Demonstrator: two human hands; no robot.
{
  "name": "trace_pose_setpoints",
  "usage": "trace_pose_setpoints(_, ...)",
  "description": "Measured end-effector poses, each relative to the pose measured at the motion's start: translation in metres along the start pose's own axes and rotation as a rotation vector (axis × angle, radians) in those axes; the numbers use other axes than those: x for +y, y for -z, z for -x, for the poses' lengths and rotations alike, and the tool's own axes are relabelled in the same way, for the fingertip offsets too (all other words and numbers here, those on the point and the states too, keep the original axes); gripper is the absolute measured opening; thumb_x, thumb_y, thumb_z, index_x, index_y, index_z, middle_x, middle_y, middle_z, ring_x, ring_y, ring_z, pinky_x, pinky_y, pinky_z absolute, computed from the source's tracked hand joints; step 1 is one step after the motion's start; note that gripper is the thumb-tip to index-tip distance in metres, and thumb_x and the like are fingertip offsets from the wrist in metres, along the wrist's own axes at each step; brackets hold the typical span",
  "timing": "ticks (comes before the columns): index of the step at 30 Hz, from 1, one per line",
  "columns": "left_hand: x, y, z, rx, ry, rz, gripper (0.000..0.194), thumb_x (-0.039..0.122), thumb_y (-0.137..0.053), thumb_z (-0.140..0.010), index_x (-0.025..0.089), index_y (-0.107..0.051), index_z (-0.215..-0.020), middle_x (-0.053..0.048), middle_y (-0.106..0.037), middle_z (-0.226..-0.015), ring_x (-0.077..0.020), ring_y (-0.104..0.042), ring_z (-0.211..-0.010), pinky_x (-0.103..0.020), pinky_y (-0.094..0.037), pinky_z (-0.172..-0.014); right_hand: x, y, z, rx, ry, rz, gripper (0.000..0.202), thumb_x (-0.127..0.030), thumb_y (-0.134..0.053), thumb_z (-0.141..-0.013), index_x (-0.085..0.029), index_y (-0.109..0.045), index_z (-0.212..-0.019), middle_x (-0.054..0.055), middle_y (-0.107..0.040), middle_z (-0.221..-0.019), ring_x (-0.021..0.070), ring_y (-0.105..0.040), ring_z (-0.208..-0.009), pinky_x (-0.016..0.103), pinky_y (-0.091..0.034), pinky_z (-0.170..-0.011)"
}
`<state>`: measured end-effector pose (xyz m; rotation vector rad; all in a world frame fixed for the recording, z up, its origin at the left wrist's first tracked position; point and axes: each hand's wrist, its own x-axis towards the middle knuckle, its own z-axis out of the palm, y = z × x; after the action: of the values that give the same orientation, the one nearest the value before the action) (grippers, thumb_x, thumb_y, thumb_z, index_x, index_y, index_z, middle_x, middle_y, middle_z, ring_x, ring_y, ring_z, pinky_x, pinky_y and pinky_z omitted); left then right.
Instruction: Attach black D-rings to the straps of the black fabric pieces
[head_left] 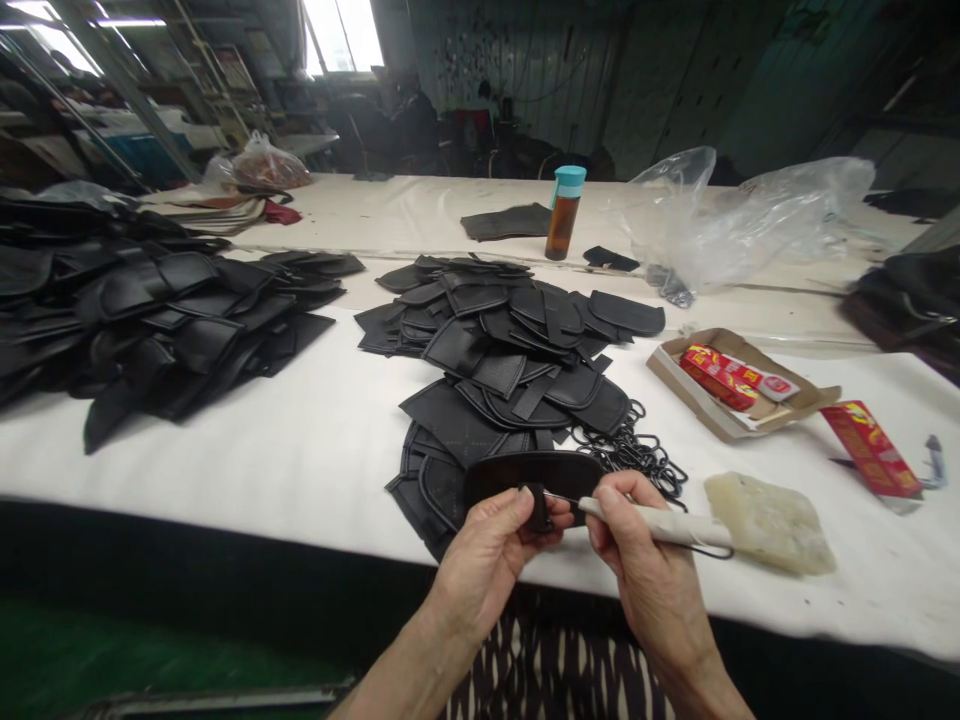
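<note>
My left hand [491, 550] pinches the strap end of a black leather piece [495, 480] near the table's front edge. In my right hand [649, 560] is a white-handled tool [675, 526], its thin metal tip pointing left at the strap by my left fingertips. Just beyond lies a heap of black leather pieces [480, 350], some with stitched rims and straps. Black metal rings [645, 455] are piled to the right of the heap. A pale yellowish block [772, 522] rests on the table right of the tool's handle.
A larger pile of black pieces [165, 320] covers the left. At right are an open cardboard box [750, 420] holding red packets and a red box [874, 450]. Farther back stand a bottle with a blue lid [564, 215] and clear plastic bags [750, 220].
</note>
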<state>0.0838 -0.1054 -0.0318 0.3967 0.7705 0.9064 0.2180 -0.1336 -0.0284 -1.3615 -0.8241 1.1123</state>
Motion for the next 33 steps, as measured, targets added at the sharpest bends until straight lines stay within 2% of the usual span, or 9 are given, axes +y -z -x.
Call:
trace_pose_setpoints(3,-0.004,-0.003,0.0,0.044,-0.052,0.008,0.021,0.03,-0.067,-0.076,0.01,-0.072,-0.077,-0.011,-0.071,-0.079,-0.019,-0.064,-0.077,-0.033,-0.047,-0.081,-0.001,0.003,0.0,-0.04,0.038,0.1,0.027,-0.047,-0.056,-0.081,-0.022,-0.052,-0.072,-0.004,-0.047,-0.058,0.0132,-0.042,-0.057,0.022,-0.034,-0.052)
trace_pose_setpoints(7,-0.01,-0.007,0.001,0.104,-0.155,-0.008,0.023,0.032,-0.063,-0.079,0.011,-0.07,-0.073,-0.008,-0.069,-0.072,-0.0164,-0.062,-0.07,-0.031,-0.047,-0.077,-0.008,0.013,-0.001,-0.156,0.185,0.312,0.02,-0.04,-0.058,-0.08,-0.022,-0.058,-0.071,-0.002,-0.055,-0.064,0.0141,-0.048,-0.059,0.023,-0.038,-0.053)
trace_pose_setpoints(11,-0.013,-0.01,0.002,0.141,-0.192,-0.04,0.024,0.032,-0.061,-0.08,0.011,-0.068,-0.07,-0.006,-0.066,-0.068,-0.0154,-0.06,-0.066,-0.029,-0.046,-0.073,-0.017,0.02,0.001,-0.257,0.314,0.38,0.017,-0.033,-0.059,-0.079,-0.022,-0.059,-0.067,0.0,-0.057,-0.066,0.0147,-0.05,-0.058,0.024,-0.038,-0.051)
trace_pose_setpoints(14,-0.012,-0.011,0.003,0.165,-0.185,-0.025,0.025,0.032,-0.06,-0.08,0.01,-0.066,-0.068,-0.006,-0.065,-0.068,-0.0148,-0.059,-0.064,-0.029,-0.046,-0.072,-0.025,0.021,0.008,-0.144,0.368,0.312,0.018,-0.031,-0.063,-0.075,-0.022,-0.059,-0.061,0.002,-0.058,-0.066,0.016,-0.051,-0.059,0.025,-0.038,-0.049)
trace_pose_setpoints(16,-0.012,-0.011,0.003,0.166,-0.186,-0.022,0.027,0.033,-0.059,-0.081,0.01,-0.066,-0.069,-0.006,-0.065,-0.068,-0.0148,-0.059,-0.064,-0.029,-0.046,-0.072,-0.031,0.022,0.012,-0.039,0.362,0.26,0.016,-0.032,-0.065,-0.072,-0.023,-0.06,-0.06,0.002,-0.06,-0.068,0.0166,-0.052,-0.059,0.025,-0.039,-0.049)
trace_pose_setpoints(18,-0.012,-0.01,0.002,0.171,-0.19,-0.018,0.028,0.034,-0.059,-0.081,0.01,-0.066,-0.07,-0.007,-0.065,-0.069,-0.0147,-0.059,-0.064,-0.029,-0.046,-0.072,-0.035,0.024,0.015,0.007,0.351,0.256,0.015,-0.032,-0.066,-0.071,-0.023,-0.06,-0.061,0.003,-0.06,-0.068,0.0171,-0.052,-0.059,0.026,-0.04,-0.049)
trace_pose_setpoints(26,-0.014,-0.01,0.002,0.172,-0.202,-0.013,0.027,0.034,-0.058,-0.082,0.01,-0.066,-0.07,-0.006,-0.064,-0.068,-0.0144,-0.059,-0.065,-0.029,-0.046,-0.072,-0.029,0.035,0.017,0.03,0.332,0.277,0.012,-0.031,-0.067,-0.071,-0.023,-0.06,-0.065,0.003,-0.061,-0.07,0.0185,-0.054,-0.063,0.026,-0.044,-0.053)
trace_pose_setpoints(33,-0.011,-0.01,0.003,0.176,-0.194,0.007,0.025,0.031,-0.059,-0.08,0.01,-0.065,-0.066,-0.005,-0.063,-0.065,-0.0133,-0.058,-0.061,-0.027,-0.046,-0.069,-0.027,0.033,0.021,0.045,0.312,0.216,0.014,-0.032,-0.068,-0.071,-0.022,-0.059,-0.066,0.002,-0.059,-0.071,0.0165,-0.051,-0.064,0.025,-0.041,-0.054)
